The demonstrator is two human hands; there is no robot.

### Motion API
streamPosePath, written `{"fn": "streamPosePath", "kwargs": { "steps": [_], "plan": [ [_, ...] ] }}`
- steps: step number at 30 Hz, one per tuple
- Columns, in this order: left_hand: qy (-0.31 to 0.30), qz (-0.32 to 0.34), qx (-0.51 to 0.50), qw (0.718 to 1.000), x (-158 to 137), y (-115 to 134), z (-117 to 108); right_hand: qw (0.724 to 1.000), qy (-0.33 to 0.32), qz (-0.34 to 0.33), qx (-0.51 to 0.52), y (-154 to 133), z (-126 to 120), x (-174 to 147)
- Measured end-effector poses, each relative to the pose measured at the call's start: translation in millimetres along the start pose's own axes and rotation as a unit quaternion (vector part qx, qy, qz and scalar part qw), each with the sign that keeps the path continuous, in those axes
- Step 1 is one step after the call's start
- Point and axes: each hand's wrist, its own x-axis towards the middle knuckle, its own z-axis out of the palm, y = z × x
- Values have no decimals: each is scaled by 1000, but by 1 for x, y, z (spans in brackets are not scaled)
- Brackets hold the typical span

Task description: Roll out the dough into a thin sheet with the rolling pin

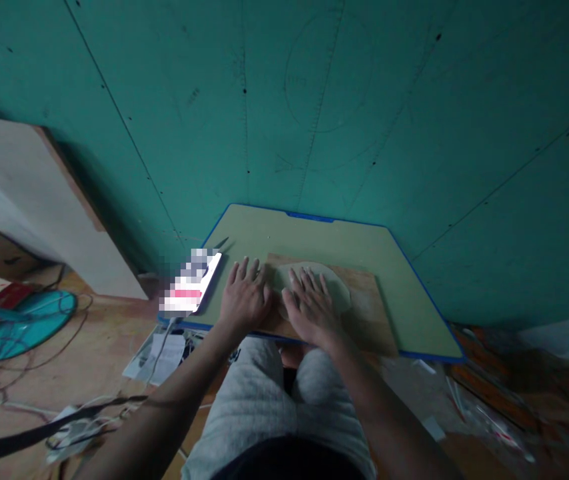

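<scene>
— Pressing flat, are you? Your left hand (244, 298) and right hand (311, 305) both lie open, fingers spread, gripping nothing.
— Where's the dough (337, 285)?
— Under your right palm, on the board (372, 320) by the near edge of the surface (314, 233). Your left rests on the board's left end.
— How far along?
— It looks already spread into a thin round; I'd judge mostly evening out remains.

Our flat right hand (311, 303) covers the near part of the pale round sheet of dough (320, 285). A pixelated blur hides the face of the flat rectangular device (192, 282). The left edge crops the teal round fan base (19, 325).
</scene>
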Motion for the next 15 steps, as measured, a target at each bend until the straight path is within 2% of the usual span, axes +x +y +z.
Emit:
{"fn": "streamPosePath", "kwargs": {
  "steps": [3, 5, 8, 11, 13, 15],
  "plan": [
    [12, 8, 1, 1000, -14, -5, -2, 999, 2, -30, 30, -3, 2, -13],
    [-13, 14, 3, 1000, -13, -6, -7, 997, -7, -50, 56, 0, 3, -13],
    [-83, 14, 0, 996, 11, -2, -17, 994, -5, -46, 101, 9, 2, -3],
    [-113, 14, -11, 993, 45, 11, -19, 990, 41, -30, 132, 25, 2, 13],
    [-115, 19, -18, 993, 64, 19, -13, 989, 78, -55, 116, 39, 2, 23],
    [-124, 30, -21, 992, 75, 24, -5, 986, 96, -115, 68, 52, -1, 31]
  ]
}}
